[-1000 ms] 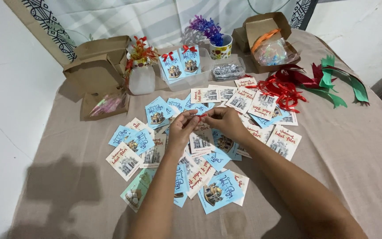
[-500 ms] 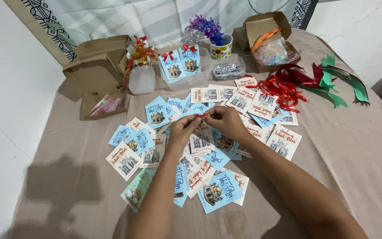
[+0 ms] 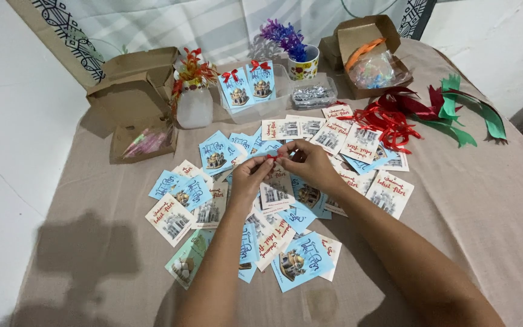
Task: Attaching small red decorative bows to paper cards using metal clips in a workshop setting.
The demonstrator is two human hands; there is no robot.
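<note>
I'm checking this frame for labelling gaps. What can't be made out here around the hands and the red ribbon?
- Head view: the red ribbon piece is too small to tell its shape or whether it is knotted.
- The fingertips of the left hand and right hand cover most of it.
- Cards under the hands are partly hidden.
- The open box holds a plastic bag whose contents stay unclear.

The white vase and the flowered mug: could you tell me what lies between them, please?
In the head view, two blue cards with red bows stand between white vase and flowered mug.
</note>
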